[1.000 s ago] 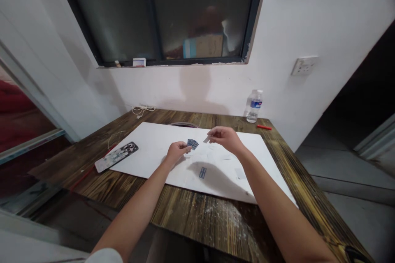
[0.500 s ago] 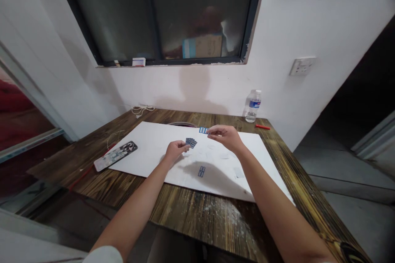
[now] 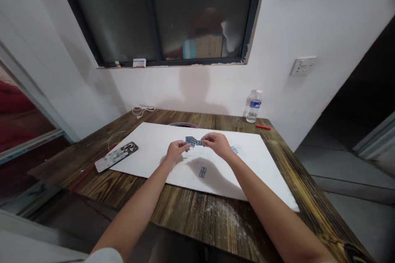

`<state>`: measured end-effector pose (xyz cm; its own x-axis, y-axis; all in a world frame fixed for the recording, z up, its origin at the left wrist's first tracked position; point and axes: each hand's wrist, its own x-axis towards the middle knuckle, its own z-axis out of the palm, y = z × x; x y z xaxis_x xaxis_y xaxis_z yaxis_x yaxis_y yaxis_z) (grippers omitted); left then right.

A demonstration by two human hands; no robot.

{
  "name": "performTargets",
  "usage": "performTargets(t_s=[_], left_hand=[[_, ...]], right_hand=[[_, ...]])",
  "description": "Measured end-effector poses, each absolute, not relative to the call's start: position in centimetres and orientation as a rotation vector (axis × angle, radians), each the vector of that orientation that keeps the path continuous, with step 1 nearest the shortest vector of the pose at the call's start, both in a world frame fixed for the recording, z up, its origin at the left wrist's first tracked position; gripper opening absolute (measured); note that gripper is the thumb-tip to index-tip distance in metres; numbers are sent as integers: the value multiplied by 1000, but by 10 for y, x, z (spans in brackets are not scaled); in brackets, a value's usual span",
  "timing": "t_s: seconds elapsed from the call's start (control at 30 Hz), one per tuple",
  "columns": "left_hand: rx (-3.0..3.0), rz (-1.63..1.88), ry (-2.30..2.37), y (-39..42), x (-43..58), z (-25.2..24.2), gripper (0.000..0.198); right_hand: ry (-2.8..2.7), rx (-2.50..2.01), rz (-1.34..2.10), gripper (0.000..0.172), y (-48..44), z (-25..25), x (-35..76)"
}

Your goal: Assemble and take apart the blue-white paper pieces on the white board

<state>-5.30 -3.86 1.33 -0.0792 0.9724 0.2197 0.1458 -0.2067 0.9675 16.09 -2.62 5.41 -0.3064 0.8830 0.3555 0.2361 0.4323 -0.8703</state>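
Observation:
A fan of small dark-blue patterned cards [image 3: 190, 141] is pinched in my left hand [image 3: 177, 149] above the white board. Just to its right, my right hand [image 3: 216, 143] has its fingertips closed on a single card [image 3: 199, 142], whose left end meets or overlaps the fan. One blue-and-white card [image 3: 203, 171] lies on the board nearer to me. Partly behind my right wrist is another blue-and-white card [image 3: 235, 150], apparently on the board.
Under my hands the white board [image 3: 148, 148] covers much of the wooden table [image 3: 191, 209]. A phone [image 3: 117, 157] overlaps its left edge. At the back right stand a water bottle [image 3: 254, 107] and a red pen-like stick [image 3: 263, 127]. A white cable [image 3: 142, 110] lies back left.
My right hand has moved left and down to the fan and now grips a card there. The card it held before is out of it; one now shows by my right wrist.

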Motion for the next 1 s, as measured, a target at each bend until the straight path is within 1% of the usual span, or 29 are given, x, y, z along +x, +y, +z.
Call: performTargets(t_s=[0.1, 0.2, 0.27, 0.43, 0.5, 0.57, 0.67, 0.83, 1.0], left_hand=[[1396, 1388, 1277, -40, -52, 15, 37], [1342, 1413, 1290, -40, -51, 16, 38], [1313, 1428, 1282, -40, -51, 16, 38], [1285, 1431, 1233, -40, -48, 13, 39], [1287, 1415, 1219, -40, -47, 13, 38], [1288, 1402, 1213, -41, -45, 12, 36], [1306, 1389, 1203, -42, -42, 13, 35], [1312, 1375, 1204, -42, -39, 13, 36], [1259, 1384, 1186, -41, -39, 12, 38]], right_hand=[[-1834, -1003, 803, 5, -28, 51, 154], [-1835, -1012, 713, 2, -30, 47, 148], [-1776, -1007, 816, 5, -30, 41, 144], [-1434, -879, 1275, 18, -31, 26, 131], [-1326, -823, 1369, 21, -33, 23, 127], [-1270, -804, 1408, 21, -34, 21, 125], [-1268, -859, 1395, 16, -35, 19, 125], [-1291, -974, 1325, 11, -35, 15, 125], [-1246, -984, 1332, 8, -36, 17, 124]])
